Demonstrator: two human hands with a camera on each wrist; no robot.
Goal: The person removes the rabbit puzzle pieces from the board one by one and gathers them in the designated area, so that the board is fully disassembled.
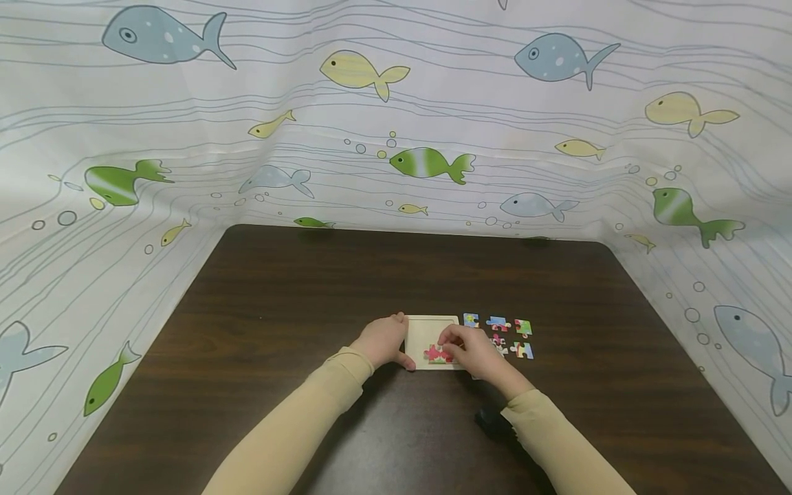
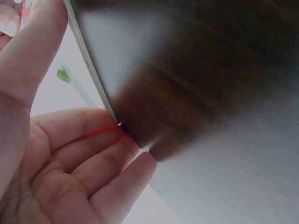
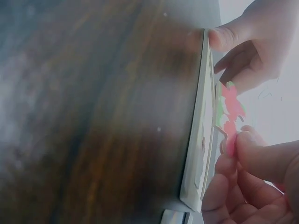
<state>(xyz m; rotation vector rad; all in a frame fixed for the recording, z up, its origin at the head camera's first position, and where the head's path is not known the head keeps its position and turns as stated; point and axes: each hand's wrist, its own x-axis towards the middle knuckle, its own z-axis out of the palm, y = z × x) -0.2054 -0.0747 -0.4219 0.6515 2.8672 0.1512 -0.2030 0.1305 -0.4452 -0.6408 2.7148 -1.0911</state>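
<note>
In the head view, a pale wooden puzzle tray point(image 1: 423, 328) lies on the dark table. My left hand point(image 1: 380, 340) holds its left side, fingers at the far corner and thumb at the near one; the left wrist view shows those fingers point(image 2: 93, 144) against the tray's edge. Over the tray's near right part, my right hand point(image 1: 476, 352) pinches pink jigsaw pieces point(image 1: 436, 355). Seen from the right wrist, these joined pieces point(image 3: 230, 109) have green along one edge and stand raised and tilted between thumb and fingers. Part of them is hidden by the fingertips.
Right of the tray lie several loose jigsaw pieces, among them a blue one point(image 1: 498, 323), a green one point(image 1: 523, 328) and a mixed one point(image 1: 522, 350). A dark object point(image 1: 491, 421) is below the right wrist. A fish-patterned curtain point(image 1: 346, 137) surrounds the table point(image 1: 297, 289).
</note>
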